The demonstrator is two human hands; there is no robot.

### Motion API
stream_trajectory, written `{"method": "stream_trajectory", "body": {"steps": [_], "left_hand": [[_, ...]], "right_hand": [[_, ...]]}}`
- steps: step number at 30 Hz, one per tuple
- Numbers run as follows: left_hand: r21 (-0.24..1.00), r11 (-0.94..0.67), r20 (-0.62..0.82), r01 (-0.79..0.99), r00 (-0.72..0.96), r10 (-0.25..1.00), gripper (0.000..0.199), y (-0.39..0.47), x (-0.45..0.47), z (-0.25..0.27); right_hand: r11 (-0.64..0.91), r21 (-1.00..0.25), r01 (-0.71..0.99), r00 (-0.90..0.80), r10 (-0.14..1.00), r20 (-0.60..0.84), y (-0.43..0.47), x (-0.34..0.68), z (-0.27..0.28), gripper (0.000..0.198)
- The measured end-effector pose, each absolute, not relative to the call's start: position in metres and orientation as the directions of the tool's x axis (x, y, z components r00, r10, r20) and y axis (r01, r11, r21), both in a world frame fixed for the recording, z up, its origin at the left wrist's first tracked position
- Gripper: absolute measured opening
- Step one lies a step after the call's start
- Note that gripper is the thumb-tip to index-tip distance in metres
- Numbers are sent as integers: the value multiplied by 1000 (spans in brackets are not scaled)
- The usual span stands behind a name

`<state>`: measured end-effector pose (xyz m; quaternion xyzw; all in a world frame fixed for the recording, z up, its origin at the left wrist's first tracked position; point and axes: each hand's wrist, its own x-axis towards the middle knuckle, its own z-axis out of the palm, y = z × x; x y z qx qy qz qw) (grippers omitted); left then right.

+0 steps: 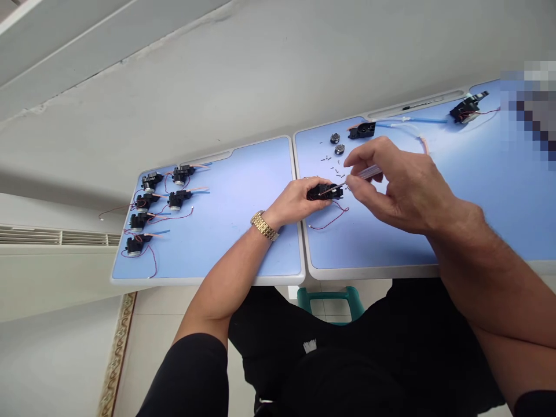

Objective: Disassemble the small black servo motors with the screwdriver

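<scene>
On the right-hand blue table my left hand [296, 201], with a gold watch on its wrist, grips a small black plastic housing [333, 191]. A thin twisted red-and-black wire [330, 220] trails from beside it, ending in a white plug. My right hand [397, 182] pinches the clear handle of a screwdriver [369, 172]. Its metal shaft slants down to the left, and the tip reaches the housing; whether it sits in a screw is too small to tell. Several small dark screws [337, 172] lie scattered just beyond, near two round metallic parts [339, 149].
Several assembled black units [179, 200] with wires and tubes stand on the left table [243, 202]. Another black housing [362, 130] with blue and clear tubing lies at the back, and a further unit [468, 109] rests far right. A pen [417, 106] lies in the table's groove.
</scene>
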<state>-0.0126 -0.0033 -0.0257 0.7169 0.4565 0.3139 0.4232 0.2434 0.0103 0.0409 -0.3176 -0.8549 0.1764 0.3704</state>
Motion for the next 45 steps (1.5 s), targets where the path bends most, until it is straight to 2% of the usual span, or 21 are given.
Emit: {"method": "stream_trajectory", "body": {"steps": [1,3,6,8,10,13,17,21,24,28,32,36,38,40,43,45], "left_hand": [[894,-225,63,388,388,919,32,-3,-13,-26],[893,-222,57,392,391,919,33,-3,-13,-25],[894,-213,52,394,381,923,35,-3,-13,-25],[900,-204,49,385,376,925,34,-3,-13,-25],[905,-196,43,378,377,925,34,-3,-13,-25],[904,-194,37,380,382,923,34,-3,-13,-24],[899,-198,38,390,381,924,34,-3,-13,-24],[903,-187,30,386,377,926,33,-3,-12,-23],[903,-191,33,384,381,924,32,-3,-12,-23],[907,-190,36,376,379,925,34,-2,-13,-24],[915,-177,32,362,371,928,34,-2,-13,-26],[907,-183,35,378,365,930,35,-2,-13,-26],[903,-187,37,386,364,931,35,-2,-13,-26],[907,-184,37,379,364,931,35,-2,-13,-26],[916,-181,36,359,377,926,33,-2,-13,-26],[914,-189,40,360,383,923,33,-2,-13,-26]], "right_hand": [[716,-550,430,-500,696,515,12,243,39,7],[699,-566,438,-459,715,528,14,243,37,17],[712,-582,393,-484,699,527,14,244,37,2],[716,-591,372,-516,689,509,13,244,39,20],[705,-592,391,-515,701,493,12,244,39,26],[689,-590,422,-473,722,504,12,243,37,11],[689,-592,418,-472,722,506,12,243,35,5],[710,-563,423,-501,701,508,11,244,38,22],[703,-538,465,-479,711,515,12,244,37,10],[726,-515,456,-483,688,541,12,244,39,5],[770,-512,381,-516,636,573,13,245,40,24],[719,-542,436,-461,695,552,17,244,37,6],[703,-553,447,-441,711,548,17,244,37,10],[724,-545,423,-462,690,558,15,243,38,4],[754,-515,408,-515,655,553,14,243,39,23],[745,-513,427,-496,667,556,16,243,37,18]]}}
